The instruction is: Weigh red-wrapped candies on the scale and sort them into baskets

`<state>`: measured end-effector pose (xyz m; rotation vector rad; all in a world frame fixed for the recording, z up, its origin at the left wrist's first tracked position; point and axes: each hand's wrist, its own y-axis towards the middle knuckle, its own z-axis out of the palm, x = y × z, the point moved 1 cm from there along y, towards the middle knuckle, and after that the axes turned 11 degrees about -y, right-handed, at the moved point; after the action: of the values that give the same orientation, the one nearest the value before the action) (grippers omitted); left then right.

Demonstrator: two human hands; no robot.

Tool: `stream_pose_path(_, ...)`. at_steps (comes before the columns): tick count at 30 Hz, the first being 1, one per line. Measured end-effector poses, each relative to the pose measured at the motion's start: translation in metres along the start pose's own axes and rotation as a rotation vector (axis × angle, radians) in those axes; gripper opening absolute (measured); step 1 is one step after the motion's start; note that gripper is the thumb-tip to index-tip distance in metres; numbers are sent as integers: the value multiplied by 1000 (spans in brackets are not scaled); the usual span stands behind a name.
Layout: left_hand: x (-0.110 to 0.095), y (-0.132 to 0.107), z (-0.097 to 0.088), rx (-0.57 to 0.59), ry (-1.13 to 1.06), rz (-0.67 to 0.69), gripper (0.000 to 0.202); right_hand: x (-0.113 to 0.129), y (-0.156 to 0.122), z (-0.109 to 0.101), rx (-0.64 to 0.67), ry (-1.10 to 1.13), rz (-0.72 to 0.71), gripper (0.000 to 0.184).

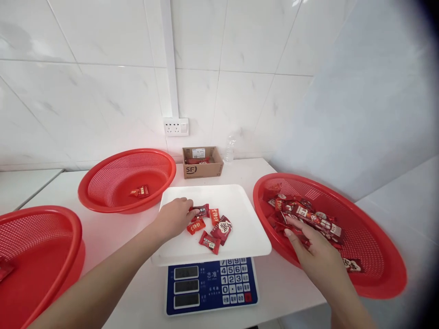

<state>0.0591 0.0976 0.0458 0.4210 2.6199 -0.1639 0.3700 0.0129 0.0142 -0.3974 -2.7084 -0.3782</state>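
My left hand (175,220) reaches over the white scale tray (245,242). Its fingers are curled and closed at the left end of a dark red wrapped snack packet (202,211). Around it on the tray lie a small orange-red packet (196,226), another upright one (214,215), a larger maroon packet (222,229) and a red packet (210,242). My right hand (313,251) is inside the right red basket (380,274), thumb and index finger apart at the packet pile. Long maroon packets (313,217) lie just beyond its fingertips. The hand partly hides the pile.
The blue scale keypad (211,287) faces me below the tray. A red basket (126,157) with a few packets stands behind left; another red basket (73,237) is nearer. A cardboard box (203,170) and a clear plastic bottle (229,148) stand by the wall.
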Motion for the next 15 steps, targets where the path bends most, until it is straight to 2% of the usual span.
stream_pose_path(4, -7, -1, 7, -47, 32, 69, 30, -11, 2, 12, 40, -41, -64, 47)
stream_pose_path(6, -13, -5, 12, 14, -23, 170, 39, -13, 2, 15, 48, -46, -87, 47)
stream_pose_path(10, -25, -14, 27, 242, -70, 309, 66, -15, 3, 17, 74, -56, -85, 50)
stream_pose_path(12, -28, -15, 33, 312, -28, 350, 67, -15, 3, 17, 89, -65, -79, 53)
stream_pose_path(15, -29, -11, 37, 351, 30, 379, 66, -14, 2, 16, 94, -72, -84, 54)
